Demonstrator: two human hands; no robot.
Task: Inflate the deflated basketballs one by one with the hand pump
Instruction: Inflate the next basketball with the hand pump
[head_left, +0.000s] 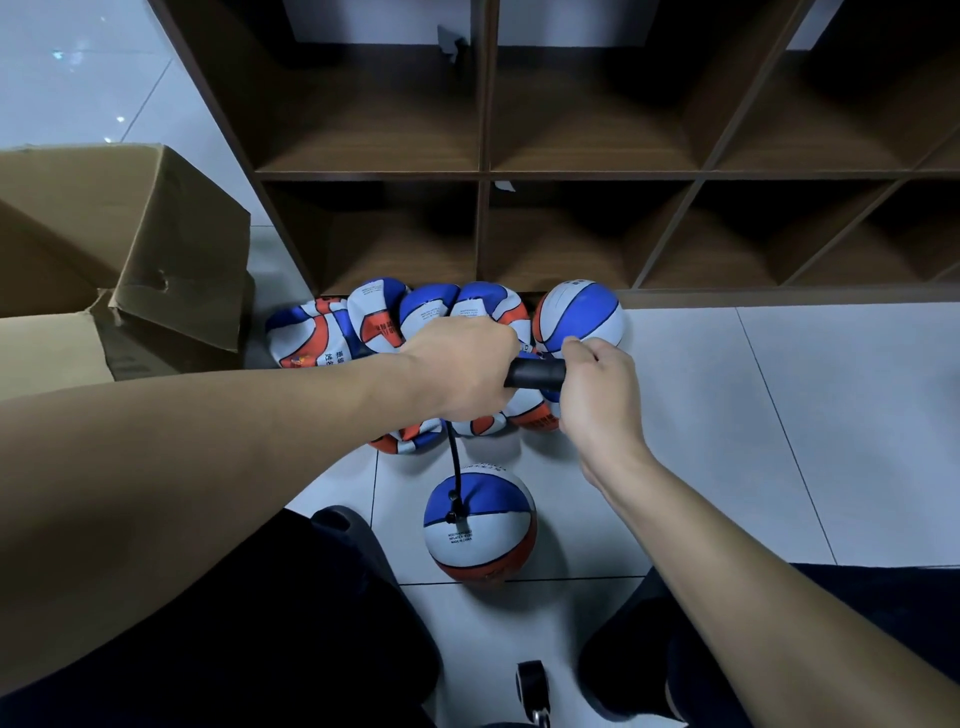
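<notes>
A black hand pump (535, 374) is held level above the floor. My left hand (462, 369) grips its left part and my right hand (597, 389) grips its right end. A thin black hose (456, 467) runs down from the pump into the valve of a round blue, white and orange basketball (480, 525) on the tiles between my knees. Several flat, deflated basketballs (332, 332) of the same colours lie in a pile against the shelf foot, partly hidden by my hands. A round ball (579, 314) stands at the right end of the pile.
A brown wooden cube shelf (483, 171) rises straight ahead, its compartments dark. An open cardboard box (130, 249) stands at the left. Pale floor tiles (779, 426) stretch to the right. A small black caster (532, 686) shows at the bottom edge.
</notes>
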